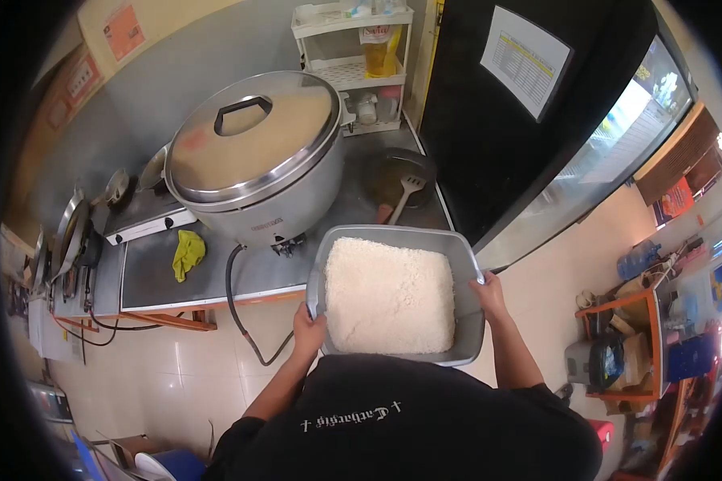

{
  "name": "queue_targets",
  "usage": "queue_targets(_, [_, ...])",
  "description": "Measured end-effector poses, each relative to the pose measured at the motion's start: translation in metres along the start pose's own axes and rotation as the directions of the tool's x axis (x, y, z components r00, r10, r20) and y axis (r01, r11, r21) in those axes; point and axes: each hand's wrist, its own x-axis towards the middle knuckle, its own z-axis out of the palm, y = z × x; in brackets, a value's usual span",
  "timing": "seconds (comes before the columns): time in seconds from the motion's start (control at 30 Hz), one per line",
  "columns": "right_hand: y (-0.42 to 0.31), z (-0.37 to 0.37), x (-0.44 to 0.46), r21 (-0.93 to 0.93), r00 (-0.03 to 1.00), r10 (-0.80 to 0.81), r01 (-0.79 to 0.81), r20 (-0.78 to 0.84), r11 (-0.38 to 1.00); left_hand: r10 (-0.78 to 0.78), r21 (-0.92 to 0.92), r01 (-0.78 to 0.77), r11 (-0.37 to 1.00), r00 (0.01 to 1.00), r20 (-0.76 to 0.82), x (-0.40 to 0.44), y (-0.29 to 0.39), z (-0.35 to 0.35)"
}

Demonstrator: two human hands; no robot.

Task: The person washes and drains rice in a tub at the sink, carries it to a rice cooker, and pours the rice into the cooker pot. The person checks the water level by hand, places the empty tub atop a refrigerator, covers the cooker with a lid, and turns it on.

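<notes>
A grey rectangular tub [471, 321] with a heap of white rice [389, 297] is held level in front of my body. My left hand [309, 329] grips its left rim, and my right hand [488, 290] grips its right rim. The tub's far edge is over the front of the metal counter [156, 280]. Beyond it to the left stands a large rice cooker [257, 192] with its lid [253, 132] on. A dark pan [377, 180] with a spatula [411, 186] in it lies just past the tub.
A yellow-green cloth [188, 255] lies on the counter, left of a black hose [231, 297] hanging to the floor. A stove [148, 220] is at the left. Behind stands a white shelf rack [353, 74]. A black cabinet [489, 136] rises at the right.
</notes>
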Motion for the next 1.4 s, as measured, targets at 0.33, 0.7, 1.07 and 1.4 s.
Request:
queue_targets(0.33, [-0.029, 0.014, 0.037, -0.047, 1.0, 0.028, -0.028, -0.001, 0.999, -0.067, -0.109, 0.068, 0.992, 0.998, 0.016, 0.036, -0.013, 0.007])
queue_targets(0.7, [-0.019, 0.0, 0.052, 0.066, 0.998, 0.052, -0.054, 0.02, 0.996, -0.029, -0.075, 0.026, 0.997, 0.998, -0.051, 0.097, -0.03, 0.052])
queue_targets(1.07, [-0.01, 0.026, 0.042, 0.438, 0.998, 0.064, -0.058, 0.0, 0.897, -0.082, 0.213, 0.091, 0.973, 0.995, -0.053, 0.148, 0.0, 0.052])
queue_targets(1.4, [-0.004, 0.025, 0.039, 0.401, 0.998, 0.057, -0.037, -0.038, 0.915, 0.325, 0.27, -0.286, 0.919, 0.939, -0.11, 0.097, 0.069, 0.005])
